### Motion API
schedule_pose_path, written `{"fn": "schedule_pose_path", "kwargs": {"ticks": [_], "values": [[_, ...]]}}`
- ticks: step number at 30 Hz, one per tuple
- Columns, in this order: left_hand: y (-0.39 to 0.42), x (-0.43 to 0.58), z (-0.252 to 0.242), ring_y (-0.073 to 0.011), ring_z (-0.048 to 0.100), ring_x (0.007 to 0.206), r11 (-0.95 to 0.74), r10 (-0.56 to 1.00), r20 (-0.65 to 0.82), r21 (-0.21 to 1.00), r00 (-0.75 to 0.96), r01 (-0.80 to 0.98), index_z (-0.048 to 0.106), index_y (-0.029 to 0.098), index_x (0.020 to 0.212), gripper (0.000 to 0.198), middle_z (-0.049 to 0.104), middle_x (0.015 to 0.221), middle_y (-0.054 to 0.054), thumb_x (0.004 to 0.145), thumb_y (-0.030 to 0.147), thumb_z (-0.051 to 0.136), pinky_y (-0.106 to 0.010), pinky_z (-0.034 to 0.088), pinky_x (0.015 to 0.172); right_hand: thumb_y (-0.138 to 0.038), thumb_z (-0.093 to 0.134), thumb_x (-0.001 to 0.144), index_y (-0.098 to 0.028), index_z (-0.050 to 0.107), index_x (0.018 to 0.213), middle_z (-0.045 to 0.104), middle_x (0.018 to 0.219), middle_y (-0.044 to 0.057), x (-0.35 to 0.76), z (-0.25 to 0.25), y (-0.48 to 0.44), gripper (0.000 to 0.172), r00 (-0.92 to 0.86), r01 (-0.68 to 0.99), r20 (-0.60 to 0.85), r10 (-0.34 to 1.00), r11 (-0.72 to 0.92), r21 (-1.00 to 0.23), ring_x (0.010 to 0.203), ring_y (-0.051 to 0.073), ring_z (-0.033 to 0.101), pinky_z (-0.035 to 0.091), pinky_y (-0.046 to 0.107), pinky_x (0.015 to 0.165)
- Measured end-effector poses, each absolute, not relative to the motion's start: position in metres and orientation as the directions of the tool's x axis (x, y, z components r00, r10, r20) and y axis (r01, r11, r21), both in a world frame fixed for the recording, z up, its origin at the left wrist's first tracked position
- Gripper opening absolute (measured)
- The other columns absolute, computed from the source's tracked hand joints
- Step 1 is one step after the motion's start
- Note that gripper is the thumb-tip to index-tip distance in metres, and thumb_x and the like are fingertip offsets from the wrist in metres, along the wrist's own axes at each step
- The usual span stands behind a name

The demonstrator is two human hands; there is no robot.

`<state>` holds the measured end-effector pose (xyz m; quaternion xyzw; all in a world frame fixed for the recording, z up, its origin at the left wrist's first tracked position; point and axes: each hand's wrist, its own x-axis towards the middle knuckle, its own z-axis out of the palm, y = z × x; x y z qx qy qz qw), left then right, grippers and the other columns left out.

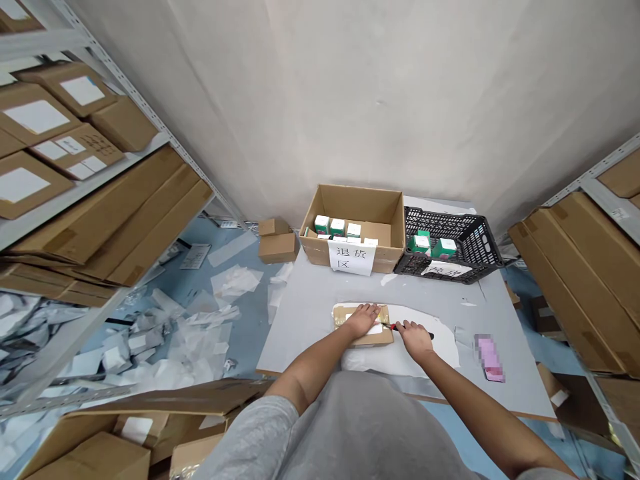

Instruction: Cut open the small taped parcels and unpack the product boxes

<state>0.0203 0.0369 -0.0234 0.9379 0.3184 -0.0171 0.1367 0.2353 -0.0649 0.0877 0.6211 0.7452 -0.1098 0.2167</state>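
Observation:
A small taped cardboard box (373,339) lies on a white plastic mailer (430,340) near the table's front edge. My left hand (364,320) rests on top of the box with its fingers stretched out, pressing on a white label. In my right hand (415,339) is a utility knife (397,327) with red and black on its handle. Its tip reaches the right part of the box top, by the tape. The blade itself is too small to make out clearly.
Behind stand an open carton (313,251) with green-and-white boxes and a black plastic crate (483,250) holding more. A pink phone-like item (489,358) lies on the grey table (300,320). Shelves with cartons flank both sides; torn packaging (200,340) litters the left floor.

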Motion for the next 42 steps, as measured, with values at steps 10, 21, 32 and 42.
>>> {"fn": "schedule_pose_path", "kwargs": {"ticks": [10,21,32,42], "values": [[0.03,0.02,-0.026,-0.034,0.054,0.143,-0.768,0.598,-0.097,0.217,0.796,0.603,0.041,0.015,0.163,0.058,0.051,0.162,-0.023,0.112,0.044,0.041,-0.051,0.04,0.117,-0.006,0.039,0.103,-0.023,0.058,0.147,0.071,0.128,0.018,0.23,0.074,-0.072,0.051,-0.059,0.989,-0.459,0.886,0.114,0.093,0.115,0.028,0.071,0.05,0.036,0.089],[0.033,0.017,-0.012,-0.033,0.061,0.131,-0.754,0.616,-0.137,0.185,0.776,0.631,0.037,0.013,0.165,0.068,0.059,0.151,-0.023,0.108,0.049,0.05,-0.043,0.045,0.109,-0.06,0.044,0.103,-0.025,0.063,0.1,0.068,0.077,0.001,0.243,0.045,-0.103,0.04,0.315,0.444,-0.575,0.755,-0.653,-0.614,0.063,0.019,0.066,0.051,0.028,0.06],[0.021,0.034,0.005,-0.0356,0.06,0.129,-0.754,0.632,-0.112,0.142,0.767,0.642,0.038,0.014,0.165,0.088,0.06,0.149,-0.022,0.099,0.069,0.058,-0.045,0.044,0.109,-0.054,0.089,0.065,-0.025,0.051,0.09,0.047,0.058,-0.013,0.204,-0.001,-0.082,0.054,0.389,0.001,-0.623,0.679,-0.676,-0.737,0.041,0.009,0.044,0.04,0.022,0.037],[0.036,0.041,-0.011,-0.0378,0.061,0.135,-0.832,0.522,-0.187,0.104,0.832,0.545,0.04,0.008,0.163,0.068,0.059,0.151,-0.03,0.109,0.05,0.049,-0.048,0.049,0.106,-0.042,0.084,0.073,-0.024,0.058,0.094,0.058,0.07,-0.007,0.205,0.002,-0.076,0.038,0.416,0.124,-0.616,0.669,-0.713,-0.691,0.055,0.012,0.056,0.045,0.021,0.043]]}}
